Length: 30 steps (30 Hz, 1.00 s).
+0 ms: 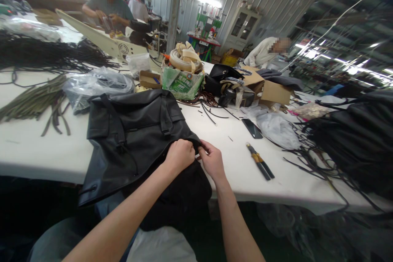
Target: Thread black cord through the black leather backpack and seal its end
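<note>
A black leather-look bag (139, 120) with straps and a buckle lies on the white table and hangs over its front edge. Its dark fabric lining (184, 196) drapes below the edge toward my lap. My left hand (181, 153) is closed on the bag's right edge, fingers curled into the material. Close beside it, my right hand (211, 159) pinches the same edge between thumb and fingers. The fingertips of both hands are partly hidden by the bag and by the hands themselves.
Yellow-and-black pliers (259, 161) and a phone (252, 128) lie to the right. Black bags (359, 135) and loose cords crowd the far right. Behind stand a green box (182, 82) and a cardboard box (274, 92). Strips (33, 94) lie left. Several people work farther back.
</note>
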Available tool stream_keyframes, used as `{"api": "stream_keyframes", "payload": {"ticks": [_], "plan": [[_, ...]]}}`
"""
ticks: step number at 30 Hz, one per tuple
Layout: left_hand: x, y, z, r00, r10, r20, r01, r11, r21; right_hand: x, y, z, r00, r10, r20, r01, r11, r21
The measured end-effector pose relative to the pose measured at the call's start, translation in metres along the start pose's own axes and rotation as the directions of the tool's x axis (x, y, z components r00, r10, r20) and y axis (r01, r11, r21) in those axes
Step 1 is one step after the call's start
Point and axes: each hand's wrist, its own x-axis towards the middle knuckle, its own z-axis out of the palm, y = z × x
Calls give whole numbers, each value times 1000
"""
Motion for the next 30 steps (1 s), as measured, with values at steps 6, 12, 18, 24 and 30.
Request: {"api": "stream_keyframes", "payload": {"ticks": [6,12,18,24,30], "plan": [[3,4,1,1000,-12,-15,12,1000,9,0,2,0,1000,-23,-12,23,1000,-21],[4,5,3,1000,-23,-20,24,1000,17,-1,4,-1,1000,-1,-10,2,999,34],[5,5,3,999,-35,-21,35,999,22,0,6,-4,999,37,12,-39,992,120],[7,7,5,999,-34,-15,34,999,17,-1,7,-3,999,48,13,-50,986,156],[8,8,5,1000,1,15,-1,1000,-12,1,9,-5,989,150,14,-147,937,315]]}}
